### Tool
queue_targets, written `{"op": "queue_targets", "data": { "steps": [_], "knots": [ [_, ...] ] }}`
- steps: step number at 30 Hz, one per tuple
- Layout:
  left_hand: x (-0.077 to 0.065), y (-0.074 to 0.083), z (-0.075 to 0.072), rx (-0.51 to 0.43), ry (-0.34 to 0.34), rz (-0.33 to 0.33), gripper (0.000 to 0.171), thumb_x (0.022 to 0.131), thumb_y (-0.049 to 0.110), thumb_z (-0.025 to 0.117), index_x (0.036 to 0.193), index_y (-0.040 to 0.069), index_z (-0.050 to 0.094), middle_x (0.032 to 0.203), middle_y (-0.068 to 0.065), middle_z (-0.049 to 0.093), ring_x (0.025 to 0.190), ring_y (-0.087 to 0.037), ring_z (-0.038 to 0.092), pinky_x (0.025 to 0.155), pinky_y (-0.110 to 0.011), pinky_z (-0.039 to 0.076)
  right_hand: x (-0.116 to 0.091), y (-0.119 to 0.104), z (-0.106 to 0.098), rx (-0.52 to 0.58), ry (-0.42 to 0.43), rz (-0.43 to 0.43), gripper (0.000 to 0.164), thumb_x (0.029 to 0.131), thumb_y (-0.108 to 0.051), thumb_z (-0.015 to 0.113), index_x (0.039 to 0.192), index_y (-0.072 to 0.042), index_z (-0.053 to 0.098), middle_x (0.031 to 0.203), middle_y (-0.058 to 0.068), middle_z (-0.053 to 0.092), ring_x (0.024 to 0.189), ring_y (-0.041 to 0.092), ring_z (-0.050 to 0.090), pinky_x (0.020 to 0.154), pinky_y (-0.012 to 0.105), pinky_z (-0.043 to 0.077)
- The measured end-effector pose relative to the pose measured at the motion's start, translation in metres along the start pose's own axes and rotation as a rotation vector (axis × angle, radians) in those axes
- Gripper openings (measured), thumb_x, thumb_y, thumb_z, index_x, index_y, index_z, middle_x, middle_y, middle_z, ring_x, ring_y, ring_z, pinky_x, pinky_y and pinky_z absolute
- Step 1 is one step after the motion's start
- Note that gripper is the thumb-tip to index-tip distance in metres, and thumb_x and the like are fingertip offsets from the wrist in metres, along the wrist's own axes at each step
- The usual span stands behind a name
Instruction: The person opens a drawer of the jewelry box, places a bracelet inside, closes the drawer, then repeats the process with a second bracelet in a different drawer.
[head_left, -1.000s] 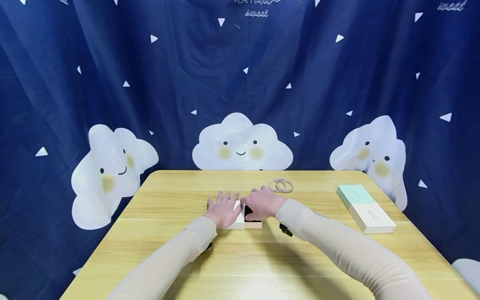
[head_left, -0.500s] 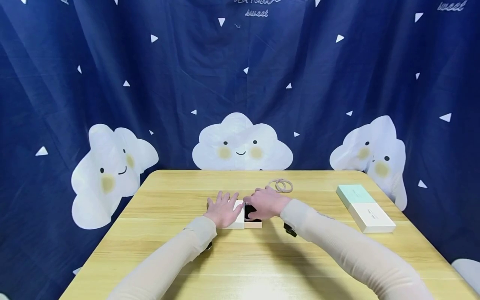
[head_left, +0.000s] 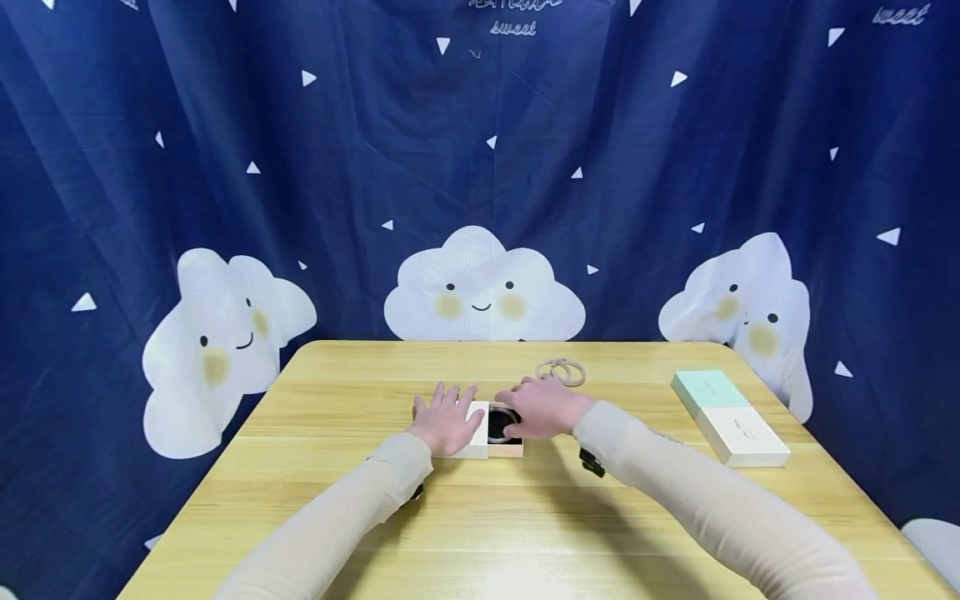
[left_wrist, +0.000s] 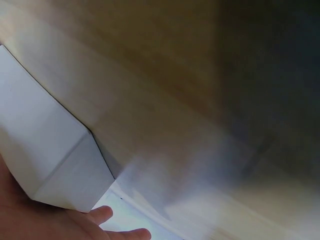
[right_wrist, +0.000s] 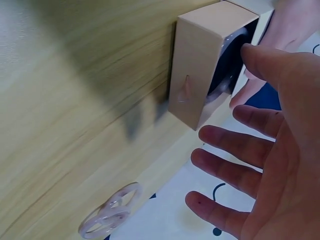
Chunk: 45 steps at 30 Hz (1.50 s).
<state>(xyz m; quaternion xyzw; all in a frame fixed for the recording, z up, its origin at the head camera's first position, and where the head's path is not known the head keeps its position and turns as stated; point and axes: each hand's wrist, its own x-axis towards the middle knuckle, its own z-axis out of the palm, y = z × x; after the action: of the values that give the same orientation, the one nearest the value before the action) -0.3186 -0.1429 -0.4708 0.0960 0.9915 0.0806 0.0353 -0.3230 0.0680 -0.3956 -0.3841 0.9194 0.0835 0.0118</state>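
A white box sleeve (head_left: 474,443) lies near the middle of the table, with a peach drawer (head_left: 507,451) partly out of its right end. The drawer has a black inside, where a pale bangle (right_wrist: 233,41) sits. My left hand (head_left: 444,423) rests on top of the sleeve, fingers spread. In the left wrist view, that hand (left_wrist: 55,222) lies along the pale box (left_wrist: 42,110). My right hand (head_left: 546,408) hovers at the drawer's right side. The right wrist view has its fingers loosely extended with nothing between them, thumb overlapping the drawer opening.
Two overlapping pinkish bangles (head_left: 567,373) lie on the table behind my right hand. At the right, a mint box (head_left: 709,388) and a cream box (head_left: 744,435) stand end to end. A blue cloud-print curtain (head_left: 480,183) hangs beyond the table's far edge.
My right hand has drawn a little to the right, its fingers spreading away from the drawer. More of the bangle in the drawer shows. The left hand and the box have stayed put.
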Motion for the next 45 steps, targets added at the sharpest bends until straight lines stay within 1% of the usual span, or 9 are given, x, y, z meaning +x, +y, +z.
{"op": "queue_targets", "data": {
  "steps": [8, 13, 16, 23, 28, 30, 37, 43, 45],
  "knots": [
    [0.000, -0.001, 0.001, 0.003, -0.002, -0.003, 0.069, 0.103, 0.065, 0.017, 0.162, 0.030, 0.021, 0.165, -0.012, 0.028, 0.155, -0.041, 0.012, 0.112, -0.076, 0.015, -0.010, 0.006, 0.002, 0.045, 0.031, -0.011, 0.060, 0.093, -0.052, 0.066, 0.143, -0.019, 0.056, 0.130, 0.006, 0.068, 0.119, 0.029, 0.062, 0.096, 0.057, 0.050],
    [-0.003, 0.001, -0.002, -0.005, -0.007, 0.003, 0.068, 0.104, 0.062, 0.020, 0.162, 0.026, 0.022, 0.165, -0.014, 0.028, 0.154, -0.042, 0.012, 0.112, -0.077, 0.014, -0.013, 0.009, 0.007, 0.050, 0.066, -0.018, 0.062, 0.092, -0.053, 0.067, 0.142, -0.019, 0.057, 0.130, 0.005, 0.069, 0.119, 0.029, 0.062, 0.097, 0.058, 0.049],
    [-0.003, 0.001, -0.003, -0.019, 0.007, 0.010, 0.067, 0.104, 0.060, 0.023, 0.161, 0.025, 0.025, 0.164, -0.015, 0.030, 0.154, -0.044, 0.014, 0.111, -0.077, 0.015, -0.015, 0.010, 0.009, 0.065, 0.087, -0.027, 0.063, 0.091, -0.053, 0.068, 0.142, -0.018, 0.057, 0.130, 0.006, 0.069, 0.119, 0.031, 0.062, 0.099, 0.060, 0.048],
    [-0.002, -0.001, 0.000, -0.001, -0.004, 0.000, 0.068, 0.104, 0.063, 0.018, 0.163, 0.029, 0.020, 0.165, -0.013, 0.027, 0.155, -0.042, 0.010, 0.113, -0.077, 0.013, -0.019, 0.012, 0.011, 0.093, 0.116, -0.036, 0.067, 0.089, -0.056, 0.068, 0.142, -0.018, 0.057, 0.130, 0.007, 0.068, 0.122, 0.031, 0.060, 0.102, 0.063, 0.044],
    [-0.002, -0.001, -0.002, -0.007, -0.013, 0.005, 0.068, 0.104, 0.061, 0.020, 0.162, 0.027, 0.021, 0.165, -0.013, 0.027, 0.155, -0.042, 0.011, 0.112, -0.077, 0.013, -0.022, 0.012, 0.011, 0.106, 0.135, -0.041, 0.067, 0.088, -0.058, 0.069, 0.141, -0.018, 0.058, 0.129, 0.008, 0.069, 0.122, 0.032, 0.060, 0.107, 0.067, 0.037],
    [-0.001, -0.001, -0.001, -0.010, -0.014, 0.006, 0.068, 0.104, 0.062, 0.020, 0.162, 0.027, 0.021, 0.165, -0.013, 0.027, 0.155, -0.042, 0.010, 0.112, -0.077, 0.012, -0.023, 0.012, 0.011, 0.110, 0.144, -0.046, 0.067, 0.087, -0.058, 0.070, 0.140, -0.018, 0.059, 0.127, 0.008, 0.069, 0.121, 0.032, 0.060, 0.107, 0.067, 0.037],
    [0.004, -0.005, 0.005, -0.005, -0.005, 0.004, 0.069, 0.103, 0.064, 0.019, 0.162, 0.030, 0.020, 0.166, -0.012, 0.027, 0.155, -0.042, 0.010, 0.112, -0.077, 0.014, -0.024, 0.013, 0.015, 0.130, 0.138, -0.040, 0.072, 0.085, -0.060, 0.071, 0.143, -0.018, 0.056, 0.130, 0.007, 0.068, 0.122, 0.032, 0.059, 0.105, 0.063, 0.041],
    [0.004, -0.005, 0.004, -0.011, -0.016, 0.003, 0.070, 0.102, 0.066, 0.018, 0.162, 0.031, 0.019, 0.166, -0.012, 0.027, 0.155, -0.041, 0.009, 0.112, -0.077, 0.014, -0.023, 0.016, 0.019, 0.146, 0.123, -0.042, 0.075, 0.083, -0.057, 0.074, 0.145, -0.020, 0.055, 0.135, 0.006, 0.065, 0.129, 0.033, 0.056, 0.111, 0.067, 0.032],
    [0.003, -0.004, 0.003, -0.007, -0.020, 0.001, 0.070, 0.102, 0.067, 0.017, 0.162, 0.032, 0.019, 0.166, -0.011, 0.027, 0.155, -0.041, 0.009, 0.113, -0.077, 0.013, -0.023, 0.017, 0.020, 0.154, 0.122, -0.046, 0.075, 0.082, -0.055, 0.075, 0.144, -0.019, 0.055, 0.136, 0.006, 0.064, 0.130, 0.034, 0.055, 0.111, 0.067, 0.032]
  ]
}}
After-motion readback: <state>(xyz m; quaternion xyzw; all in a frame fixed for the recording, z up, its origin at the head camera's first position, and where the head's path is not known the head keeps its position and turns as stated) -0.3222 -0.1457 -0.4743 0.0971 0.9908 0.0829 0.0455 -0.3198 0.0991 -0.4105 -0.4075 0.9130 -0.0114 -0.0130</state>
